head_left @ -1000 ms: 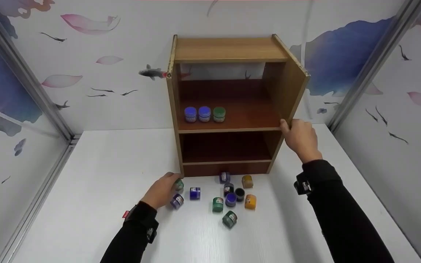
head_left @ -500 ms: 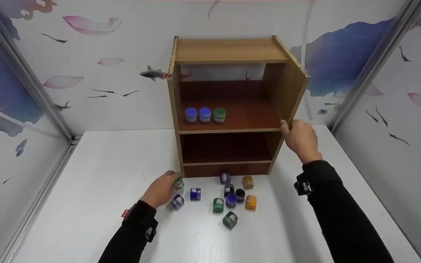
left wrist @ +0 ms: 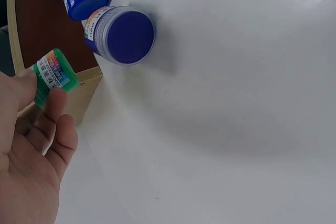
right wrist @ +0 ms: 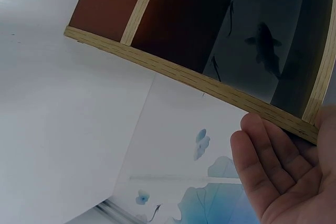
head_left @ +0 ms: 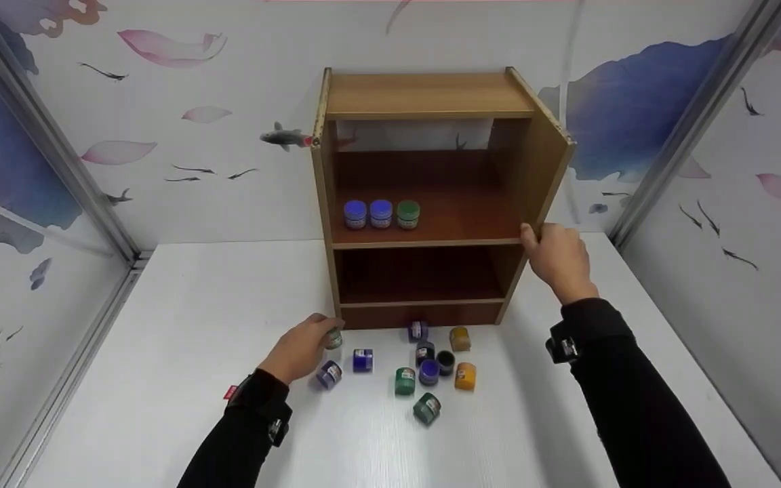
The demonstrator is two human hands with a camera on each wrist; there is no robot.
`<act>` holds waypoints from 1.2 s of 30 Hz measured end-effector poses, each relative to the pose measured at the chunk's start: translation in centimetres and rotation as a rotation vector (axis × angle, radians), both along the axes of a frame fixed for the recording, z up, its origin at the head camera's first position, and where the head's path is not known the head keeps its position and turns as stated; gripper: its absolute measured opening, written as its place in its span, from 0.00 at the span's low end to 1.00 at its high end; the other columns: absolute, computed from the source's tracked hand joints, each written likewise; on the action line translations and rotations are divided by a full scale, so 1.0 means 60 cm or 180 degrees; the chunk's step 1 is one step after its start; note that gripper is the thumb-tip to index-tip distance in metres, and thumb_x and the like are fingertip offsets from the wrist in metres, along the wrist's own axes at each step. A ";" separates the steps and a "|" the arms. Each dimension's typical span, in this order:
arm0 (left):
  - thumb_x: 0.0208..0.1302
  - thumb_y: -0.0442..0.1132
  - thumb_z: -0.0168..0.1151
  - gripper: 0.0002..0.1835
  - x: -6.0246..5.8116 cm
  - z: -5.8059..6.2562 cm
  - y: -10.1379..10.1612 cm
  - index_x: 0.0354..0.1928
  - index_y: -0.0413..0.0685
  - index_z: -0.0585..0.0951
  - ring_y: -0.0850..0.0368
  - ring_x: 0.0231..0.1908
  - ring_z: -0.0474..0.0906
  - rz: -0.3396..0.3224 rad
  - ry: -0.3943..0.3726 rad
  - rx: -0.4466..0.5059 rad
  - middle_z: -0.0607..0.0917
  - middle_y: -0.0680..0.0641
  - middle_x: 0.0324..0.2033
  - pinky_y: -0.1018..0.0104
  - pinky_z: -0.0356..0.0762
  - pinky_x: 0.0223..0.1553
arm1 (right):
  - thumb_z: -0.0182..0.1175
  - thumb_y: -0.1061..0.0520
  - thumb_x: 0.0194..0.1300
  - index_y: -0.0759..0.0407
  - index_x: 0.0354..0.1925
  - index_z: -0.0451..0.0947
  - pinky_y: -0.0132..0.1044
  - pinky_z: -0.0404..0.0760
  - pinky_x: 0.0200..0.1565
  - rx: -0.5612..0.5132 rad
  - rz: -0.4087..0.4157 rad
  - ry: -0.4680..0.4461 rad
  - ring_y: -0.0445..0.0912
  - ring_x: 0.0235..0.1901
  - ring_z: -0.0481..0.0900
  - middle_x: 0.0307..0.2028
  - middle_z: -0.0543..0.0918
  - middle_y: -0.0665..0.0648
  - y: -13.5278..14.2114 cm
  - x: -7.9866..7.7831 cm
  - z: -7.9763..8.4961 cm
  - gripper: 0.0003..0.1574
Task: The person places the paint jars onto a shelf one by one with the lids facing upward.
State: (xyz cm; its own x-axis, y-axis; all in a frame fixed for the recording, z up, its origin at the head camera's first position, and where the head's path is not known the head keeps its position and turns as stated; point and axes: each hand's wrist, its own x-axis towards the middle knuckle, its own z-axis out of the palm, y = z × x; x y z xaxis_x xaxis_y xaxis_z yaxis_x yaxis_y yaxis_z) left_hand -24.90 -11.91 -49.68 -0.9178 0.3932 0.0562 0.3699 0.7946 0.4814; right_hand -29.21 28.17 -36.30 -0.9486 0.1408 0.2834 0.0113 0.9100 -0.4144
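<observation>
My left hand pinches a small green paint jar between thumb and fingertips, at the front left corner of a wooden shelf unit. The jar's label faces the left wrist camera; the fingers partly cover it in the head view. My right hand grips the unit's right side panel, thumb on the front edge and fingers behind, at the height of the middle shelf. On that shelf stand two blue-lidded jars and one green-lidded jar in a row. The lower compartment is dark inside.
On the white table before the unit lie several more paint jars: blue, purple-blue, green, dark green, black and yellow. Patterned white walls and metal posts enclose the table.
My left hand has risen slightly with the green paint jar, toward the unit's corner. The right hand keeps its grip on the side panel, and the other jars have not moved.
</observation>
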 end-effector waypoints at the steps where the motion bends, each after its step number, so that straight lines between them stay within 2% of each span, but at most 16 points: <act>1: 0.71 0.30 0.51 0.17 0.000 0.002 0.000 0.59 0.44 0.77 0.47 0.49 0.82 0.0001 0.0005 -0.0001 0.81 0.40 0.51 0.52 0.79 0.52 | 0.45 0.44 0.75 0.63 0.21 0.69 0.49 0.71 0.29 -0.0003 0.0003 -0.0003 0.60 0.26 0.77 0.22 0.74 0.64 0.000 0.000 0.000 0.31; 18: 0.73 0.30 0.48 0.18 -0.002 0.031 0.001 0.60 0.46 0.76 0.47 0.48 0.82 -0.0098 0.0045 -0.0084 0.81 0.40 0.51 0.53 0.79 0.53 | 0.44 0.43 0.75 0.66 0.24 0.71 0.55 0.73 0.33 -0.0010 -0.0012 -0.0051 0.65 0.32 0.80 0.29 0.79 0.72 0.000 -0.001 0.000 0.32; 23: 0.73 0.32 0.48 0.17 -0.002 0.040 0.007 0.60 0.46 0.77 0.47 0.49 0.82 -0.0117 0.0034 -0.0093 0.81 0.40 0.51 0.52 0.78 0.54 | 0.45 0.43 0.74 0.64 0.22 0.70 0.53 0.72 0.32 -0.0002 -0.0009 -0.0023 0.62 0.29 0.78 0.26 0.78 0.69 0.001 -0.001 0.000 0.31; 30: 0.74 0.35 0.49 0.17 0.001 0.059 0.021 0.61 0.47 0.76 0.48 0.52 0.80 -0.0165 0.0029 -0.0149 0.81 0.43 0.52 0.52 0.77 0.56 | 0.45 0.44 0.75 0.62 0.21 0.68 0.45 0.69 0.26 -0.0008 0.0004 -0.0057 0.55 0.23 0.74 0.20 0.72 0.60 0.001 -0.001 -0.001 0.31; 36: 0.75 0.36 0.48 0.18 0.000 0.077 0.038 0.63 0.48 0.75 0.49 0.54 0.79 -0.0226 -0.0036 -0.0181 0.80 0.44 0.53 0.54 0.76 0.59 | 0.46 0.44 0.75 0.62 0.20 0.69 0.47 0.70 0.27 0.0004 0.0006 0.0031 0.56 0.24 0.75 0.20 0.73 0.61 0.001 -0.002 -0.002 0.31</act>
State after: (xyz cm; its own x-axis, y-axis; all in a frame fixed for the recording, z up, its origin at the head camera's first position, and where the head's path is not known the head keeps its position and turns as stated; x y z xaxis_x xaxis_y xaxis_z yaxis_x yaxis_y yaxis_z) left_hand -24.90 -9.65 -45.07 -0.8879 0.4595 0.0216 0.4209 0.7927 0.4409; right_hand -29.31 28.23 -36.43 -0.9460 0.1388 0.2929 0.0056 0.9105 -0.4134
